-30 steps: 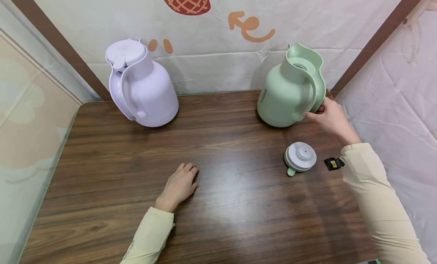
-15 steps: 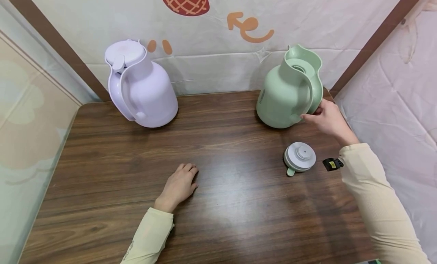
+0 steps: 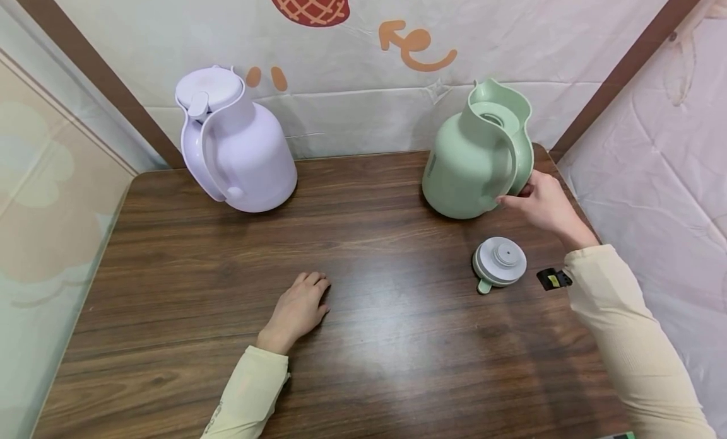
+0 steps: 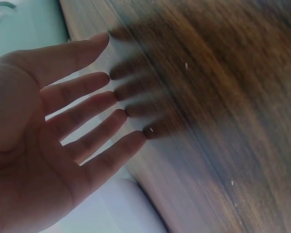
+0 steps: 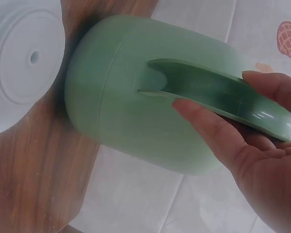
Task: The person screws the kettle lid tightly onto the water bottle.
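In the head view a green thermos jug [image 3: 462,164] stands at the back right of the table, its top without a lid. My right hand [image 3: 545,202] holds the lower part of its handle [image 5: 213,92], which the right wrist view shows between thumb and fingers. In front of the jug lies its lid [image 3: 500,261], grey underside up and green tab toward me. My left hand [image 3: 295,310] rests with its fingertips on the wood and holds nothing. The left wrist view shows those fingers [image 4: 94,104] spread and relaxed.
A lilac thermos jug [image 3: 252,155] with its lid on stands at the back left of the brown wooden table [image 3: 363,363]. Behind it hangs a pale fabric wall [image 3: 363,117]. A black strap end [image 3: 553,279] sticks out beside the right sleeve.
The green jug has shifted slightly toward me and to the left, with my right hand on its handle. My left hand, the lid and the lilac jug stay in place.
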`<state>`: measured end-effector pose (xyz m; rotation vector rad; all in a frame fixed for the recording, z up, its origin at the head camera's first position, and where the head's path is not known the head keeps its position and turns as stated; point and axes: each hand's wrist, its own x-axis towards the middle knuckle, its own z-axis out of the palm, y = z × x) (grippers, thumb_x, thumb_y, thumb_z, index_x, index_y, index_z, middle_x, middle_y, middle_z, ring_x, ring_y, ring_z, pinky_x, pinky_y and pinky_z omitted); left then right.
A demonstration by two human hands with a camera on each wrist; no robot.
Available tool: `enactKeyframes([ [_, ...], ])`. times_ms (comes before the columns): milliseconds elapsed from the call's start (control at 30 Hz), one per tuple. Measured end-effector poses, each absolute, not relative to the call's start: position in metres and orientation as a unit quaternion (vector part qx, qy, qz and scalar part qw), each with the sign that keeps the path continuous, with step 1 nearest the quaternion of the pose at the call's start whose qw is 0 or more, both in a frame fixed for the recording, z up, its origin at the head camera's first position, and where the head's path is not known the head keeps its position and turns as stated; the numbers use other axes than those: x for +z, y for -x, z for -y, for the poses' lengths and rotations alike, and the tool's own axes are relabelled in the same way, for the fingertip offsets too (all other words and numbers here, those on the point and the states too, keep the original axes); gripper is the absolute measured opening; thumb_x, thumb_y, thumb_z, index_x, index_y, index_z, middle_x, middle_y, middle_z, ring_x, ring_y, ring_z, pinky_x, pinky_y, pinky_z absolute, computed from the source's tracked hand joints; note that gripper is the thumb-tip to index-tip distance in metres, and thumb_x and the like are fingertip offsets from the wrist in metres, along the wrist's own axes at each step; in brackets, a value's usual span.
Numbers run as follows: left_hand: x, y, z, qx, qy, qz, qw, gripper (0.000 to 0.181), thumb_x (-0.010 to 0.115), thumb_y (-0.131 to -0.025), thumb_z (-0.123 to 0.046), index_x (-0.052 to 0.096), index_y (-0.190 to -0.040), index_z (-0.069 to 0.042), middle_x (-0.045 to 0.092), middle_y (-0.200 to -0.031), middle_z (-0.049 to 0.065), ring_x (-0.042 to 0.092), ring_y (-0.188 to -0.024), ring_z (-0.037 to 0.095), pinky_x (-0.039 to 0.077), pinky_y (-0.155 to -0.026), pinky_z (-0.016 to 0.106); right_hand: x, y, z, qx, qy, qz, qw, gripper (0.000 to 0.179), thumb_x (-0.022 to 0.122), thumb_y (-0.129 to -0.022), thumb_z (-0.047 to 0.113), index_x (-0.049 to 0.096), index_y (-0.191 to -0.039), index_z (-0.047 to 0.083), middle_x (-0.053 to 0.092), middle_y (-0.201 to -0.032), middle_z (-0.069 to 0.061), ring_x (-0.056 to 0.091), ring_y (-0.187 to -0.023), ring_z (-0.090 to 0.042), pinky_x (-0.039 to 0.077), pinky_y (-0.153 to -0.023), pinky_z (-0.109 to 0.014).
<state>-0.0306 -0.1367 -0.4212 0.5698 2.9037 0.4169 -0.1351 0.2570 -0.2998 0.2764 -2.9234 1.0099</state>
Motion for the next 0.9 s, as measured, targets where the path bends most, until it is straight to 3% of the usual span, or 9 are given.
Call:
enactKeyframes([
  [200,-0.421,0.03,0.137,0.139,-0.188,-0.969,0.076,0.043,0.074,-0.076,-0.014,0.059,-0.114,0.001,0.054,-0.118,0.015,0.047,-0.11,0.03,0.042,-0.088,0.04,-0.301,0.131,-0.25,0.335,-0.096,0.937,0.018,0.023,0.071,-0.077,0.008,0.059,-0.094,-0.004,0.064,-0.078,-0.016,0.053,-0.062,-0.001,0.04,-0.052,-0.018],
  [567,-0.421,0.029,0.139,0.142,-0.188,-0.969,0.074,0.042,0.073,-0.076,-0.013,0.06,-0.113,0.002,0.054,-0.119,0.015,0.047,-0.11,0.031,0.042,-0.087,0.041,-0.302,0.122,-0.232,0.338,-0.126,0.933,0.015,0.023,0.071,-0.077,0.01,0.059,-0.093,-0.003,0.063,-0.075,-0.012,0.053,-0.061,-0.007,0.04,-0.052,-0.017],
  [900,-0.423,0.03,0.14,0.147,-0.186,-0.969,0.071,0.043,0.073,-0.076,-0.013,0.06,-0.114,0.001,0.054,-0.119,0.014,0.047,-0.11,0.03,0.042,-0.086,0.041,-0.307,0.119,-0.202,0.359,-0.142,0.923,0.006,0.026,0.069,-0.077,0.006,0.059,-0.097,-0.005,0.065,-0.084,-0.018,0.062,-0.075,-0.024,0.045,-0.06,-0.019],
])
